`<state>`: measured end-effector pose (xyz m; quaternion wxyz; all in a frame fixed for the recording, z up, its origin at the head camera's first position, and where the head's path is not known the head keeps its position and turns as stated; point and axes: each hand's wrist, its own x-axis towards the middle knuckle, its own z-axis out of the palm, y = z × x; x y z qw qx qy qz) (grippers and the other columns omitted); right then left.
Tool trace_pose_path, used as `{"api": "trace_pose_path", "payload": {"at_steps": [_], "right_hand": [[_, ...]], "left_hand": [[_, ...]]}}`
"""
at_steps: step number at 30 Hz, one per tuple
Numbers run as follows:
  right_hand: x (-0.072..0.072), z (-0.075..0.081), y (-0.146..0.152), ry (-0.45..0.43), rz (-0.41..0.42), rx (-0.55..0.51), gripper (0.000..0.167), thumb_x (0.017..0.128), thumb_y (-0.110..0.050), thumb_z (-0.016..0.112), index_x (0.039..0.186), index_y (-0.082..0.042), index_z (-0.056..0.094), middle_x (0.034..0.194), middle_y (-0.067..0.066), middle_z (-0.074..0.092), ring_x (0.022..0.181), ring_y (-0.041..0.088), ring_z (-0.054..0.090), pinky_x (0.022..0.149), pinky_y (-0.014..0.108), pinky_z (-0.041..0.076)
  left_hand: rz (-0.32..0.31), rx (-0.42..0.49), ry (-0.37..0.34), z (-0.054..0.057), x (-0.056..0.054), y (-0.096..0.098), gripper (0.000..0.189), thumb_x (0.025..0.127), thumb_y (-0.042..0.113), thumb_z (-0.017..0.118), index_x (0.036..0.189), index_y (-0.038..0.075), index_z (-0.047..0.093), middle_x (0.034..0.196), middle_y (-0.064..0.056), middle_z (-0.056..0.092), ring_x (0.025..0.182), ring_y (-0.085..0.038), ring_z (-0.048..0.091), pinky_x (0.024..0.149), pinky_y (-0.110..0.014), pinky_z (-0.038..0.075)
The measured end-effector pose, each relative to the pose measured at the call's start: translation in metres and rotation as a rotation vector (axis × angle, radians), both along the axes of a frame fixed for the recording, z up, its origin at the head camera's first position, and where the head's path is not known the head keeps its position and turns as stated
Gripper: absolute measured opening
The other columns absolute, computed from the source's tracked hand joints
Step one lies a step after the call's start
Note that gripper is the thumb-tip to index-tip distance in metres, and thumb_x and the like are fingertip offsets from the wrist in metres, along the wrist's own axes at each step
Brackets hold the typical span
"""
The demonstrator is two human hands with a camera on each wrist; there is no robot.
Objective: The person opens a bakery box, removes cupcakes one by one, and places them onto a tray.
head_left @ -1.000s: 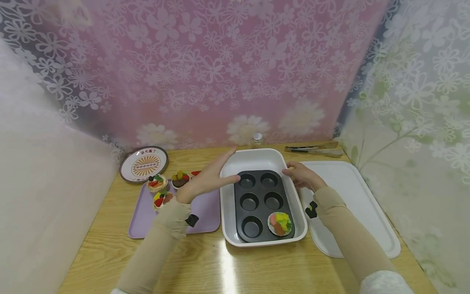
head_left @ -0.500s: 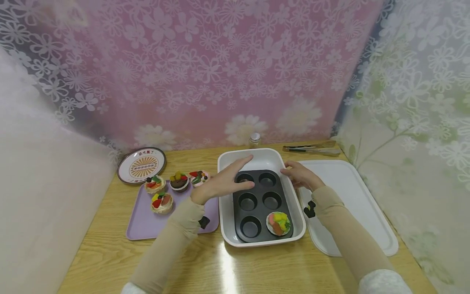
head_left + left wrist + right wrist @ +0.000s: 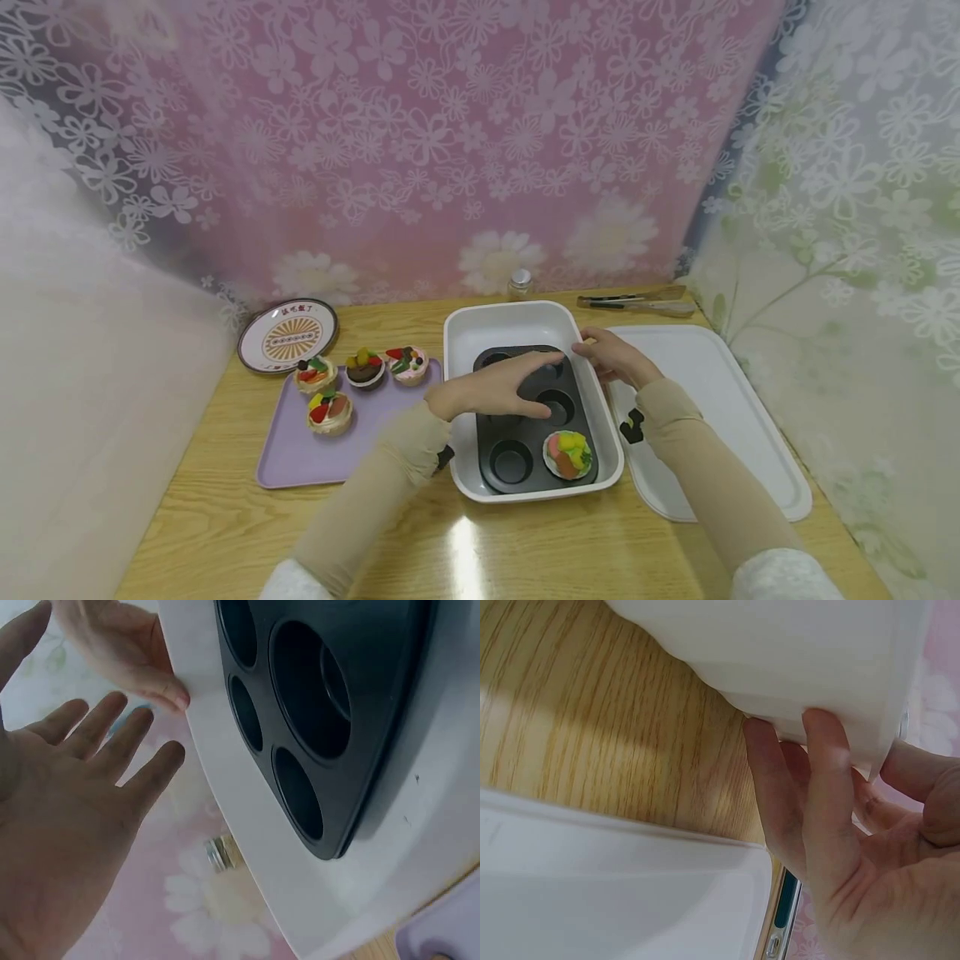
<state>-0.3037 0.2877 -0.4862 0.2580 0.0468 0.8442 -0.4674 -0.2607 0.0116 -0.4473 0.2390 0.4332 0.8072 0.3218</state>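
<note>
A deep white rectangular basin (image 3: pixel 468 471) holds a dark muffin tin (image 3: pixel 534 433). One cupcake (image 3: pixel 567 455) with yellow, pink and green topping sits in the tin's near right cup. Above the tin hovers my left hand (image 3: pixel 498 387), fingers stretched and thumb spread, hiding some of the cups. The left wrist view shows nothing in that palm (image 3: pixel 67 802). My right hand (image 3: pixel 618 357) grips the basin's right rim: in the right wrist view its thumb (image 3: pixel 915 769) lies at the rim and its fingers (image 3: pixel 829 772) press the outer wall.
Left of the basin, a lilac tray (image 3: pixel 300 467) bears several cupcakes (image 3: pixel 330 414), with a patterned plate (image 3: pixel 288 335) behind. To the right lies a white tray (image 3: pixel 738 433); tongs (image 3: pixel 637 302) rest beyond it. A small lidded jar (image 3: pixel 520 286) stands behind the basin.
My left hand has moved rightward from the basin's left side to over the muffin tin, uncovering the cupcakes on the lilac tray. My right hand stays at the basin's rim.
</note>
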Motion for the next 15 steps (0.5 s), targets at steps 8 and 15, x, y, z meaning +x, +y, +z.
{"api": "trace_pose_path", "payload": {"at_steps": [8, 15], "right_hand": [[0.0, -0.003, 0.0, 0.005, 0.001, -0.011, 0.045, 0.114, -0.033, 0.046, 0.149, -0.007, 0.042, 0.138, 0.024, 0.059, 0.109, 0.03, 0.073, 0.089, 0.043, 0.062], [0.002, 0.0, 0.001, 0.004, 0.005, -0.004, 0.043, 0.114, -0.033, 0.045, 0.148, -0.007, 0.042, 0.138, 0.024, 0.059, 0.115, 0.032, 0.071, 0.088, 0.043, 0.061]], "left_hand": [[-0.117, -0.075, 0.048, -0.009, 0.005, 0.02, 0.099, 0.093, 0.035, 0.083, 0.169, 0.015, 0.023, 0.171, -0.004, 0.037, 0.159, -0.016, 0.034, 0.13, -0.036, 0.032], [-0.15, -0.099, 0.027, -0.011, 0.009, 0.029, 0.1, 0.089, 0.033, 0.087, 0.168, 0.017, 0.028, 0.172, -0.001, 0.035, 0.16, -0.017, 0.033, 0.13, -0.035, 0.03]]}}
